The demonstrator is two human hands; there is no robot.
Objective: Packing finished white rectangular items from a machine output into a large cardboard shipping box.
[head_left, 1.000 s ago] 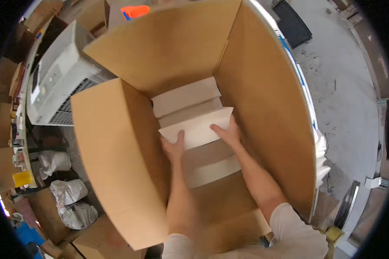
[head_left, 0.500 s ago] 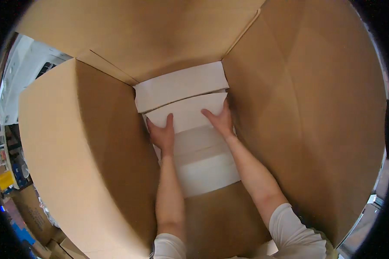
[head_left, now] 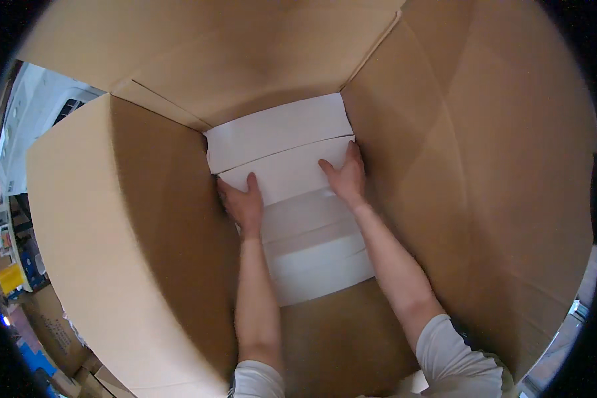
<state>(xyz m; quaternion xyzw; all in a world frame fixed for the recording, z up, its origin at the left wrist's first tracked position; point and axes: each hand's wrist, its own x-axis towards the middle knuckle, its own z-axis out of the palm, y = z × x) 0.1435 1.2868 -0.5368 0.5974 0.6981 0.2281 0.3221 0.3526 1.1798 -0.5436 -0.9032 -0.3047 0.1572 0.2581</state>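
Note:
Deep inside a large brown cardboard box (head_left: 438, 179) I grip a long white box (head_left: 288, 174) by its two ends. My left hand (head_left: 243, 204) wraps its left end, thumb lying on top. My right hand (head_left: 347, 178) wraps the right end in the same way. The gripped box sits against another white box (head_left: 278, 134) of like shape along the far wall, with a thin dark line between them. On my side of it lie more white boxes (head_left: 322, 272) in a lower row. The fingers under the ends are partly hidden.
Tall cardboard walls stand close on both sides of my arms, and a bare brown cardboard bottom (head_left: 341, 331) shows nearer me. Outside on the left are a white machine-like object (head_left: 36, 126), a yellow item (head_left: 9, 278) and other cartons (head_left: 50, 318).
Both hands have pushed the white box slightly away from me. The gap between it and the far white box has narrowed to a thin line.

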